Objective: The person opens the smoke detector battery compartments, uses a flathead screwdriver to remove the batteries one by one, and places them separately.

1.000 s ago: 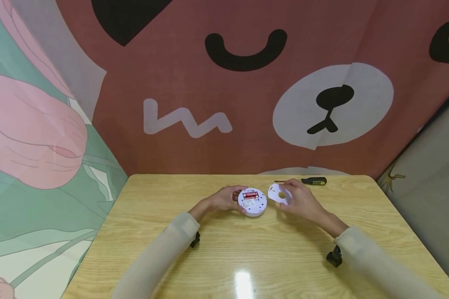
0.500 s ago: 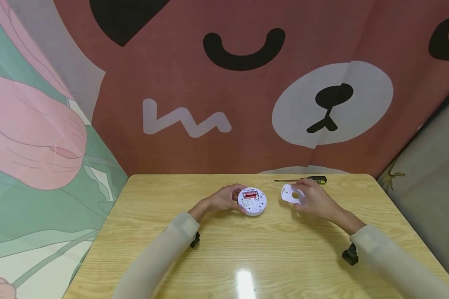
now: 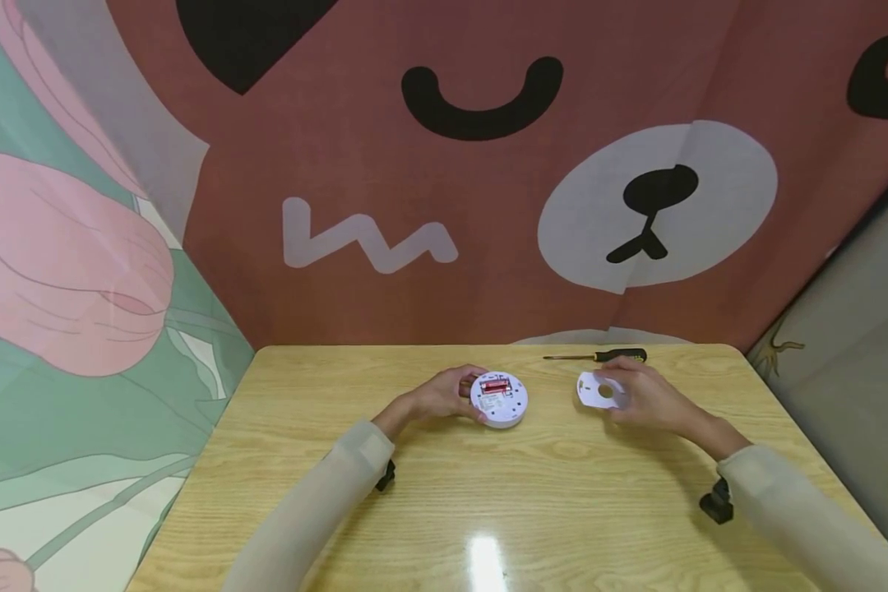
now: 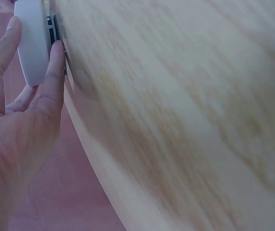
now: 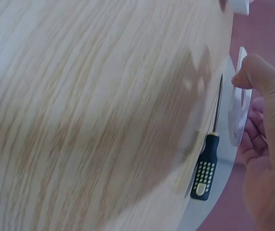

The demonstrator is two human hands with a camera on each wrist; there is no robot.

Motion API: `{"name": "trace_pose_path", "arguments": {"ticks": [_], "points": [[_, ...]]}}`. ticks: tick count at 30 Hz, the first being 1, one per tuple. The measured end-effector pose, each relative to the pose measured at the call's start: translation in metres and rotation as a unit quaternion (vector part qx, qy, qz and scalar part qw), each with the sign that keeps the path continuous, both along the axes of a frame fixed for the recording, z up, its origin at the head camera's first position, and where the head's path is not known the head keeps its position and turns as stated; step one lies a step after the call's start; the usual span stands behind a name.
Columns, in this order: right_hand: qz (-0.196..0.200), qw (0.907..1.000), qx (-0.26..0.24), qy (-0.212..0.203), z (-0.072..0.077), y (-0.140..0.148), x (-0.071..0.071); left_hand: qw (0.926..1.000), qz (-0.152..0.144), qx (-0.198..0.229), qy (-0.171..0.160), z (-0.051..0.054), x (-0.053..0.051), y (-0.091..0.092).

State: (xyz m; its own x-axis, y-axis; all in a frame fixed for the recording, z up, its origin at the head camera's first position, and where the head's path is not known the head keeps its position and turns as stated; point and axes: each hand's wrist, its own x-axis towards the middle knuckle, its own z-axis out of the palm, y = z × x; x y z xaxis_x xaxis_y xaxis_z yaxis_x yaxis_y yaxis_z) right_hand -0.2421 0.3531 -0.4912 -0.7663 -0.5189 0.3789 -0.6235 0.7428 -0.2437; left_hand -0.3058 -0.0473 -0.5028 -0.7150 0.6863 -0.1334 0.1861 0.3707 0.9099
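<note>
My left hand point(image 3: 442, 395) grips the left side of a round white device point(image 3: 505, 404), which looks like a smoke alarm. Its underside faces up, showing a red battery point(image 3: 496, 386), a label and small holes. In the left wrist view, fingers point(image 4: 55, 62) hold the device's white rim point(image 4: 32, 48) just off the wooden surface. Farther right, my right hand point(image 3: 651, 400) pinches a thin white mounting plate point(image 3: 589, 393) with a round hole in it. From the right wrist, the plate point(image 5: 236, 113) stands on edge between thumb and fingers, raised above the table.
A black-and-yellow screwdriver point(image 3: 620, 355) lies at the table's back edge, just behind my right hand, its shaft pointing left. The light wooden table point(image 3: 429, 501) ends at a printed curtain point(image 3: 355, 304). Dark wrist cameras point(image 3: 717, 501) hang below both sleeves.
My right hand has carried the mounting plate to the right, away from the round device, leaving the screwdriver more exposed. The left hand and the device have stayed nearly still.
</note>
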Motion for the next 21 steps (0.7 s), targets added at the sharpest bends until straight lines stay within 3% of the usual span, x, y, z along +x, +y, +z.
{"name": "trace_pose_path", "arguments": {"ticks": [12,21], "points": [[-0.008,0.9993,0.026,-0.026,0.001,0.021,0.001,0.9999,-0.011,0.003,-0.004,0.002,0.001,-0.001],[-0.05,0.9955,0.041,-0.07,-0.003,0.042,0.0,0.9998,-0.012,0.0,-0.015,0.001,-0.001,-0.001]]}}
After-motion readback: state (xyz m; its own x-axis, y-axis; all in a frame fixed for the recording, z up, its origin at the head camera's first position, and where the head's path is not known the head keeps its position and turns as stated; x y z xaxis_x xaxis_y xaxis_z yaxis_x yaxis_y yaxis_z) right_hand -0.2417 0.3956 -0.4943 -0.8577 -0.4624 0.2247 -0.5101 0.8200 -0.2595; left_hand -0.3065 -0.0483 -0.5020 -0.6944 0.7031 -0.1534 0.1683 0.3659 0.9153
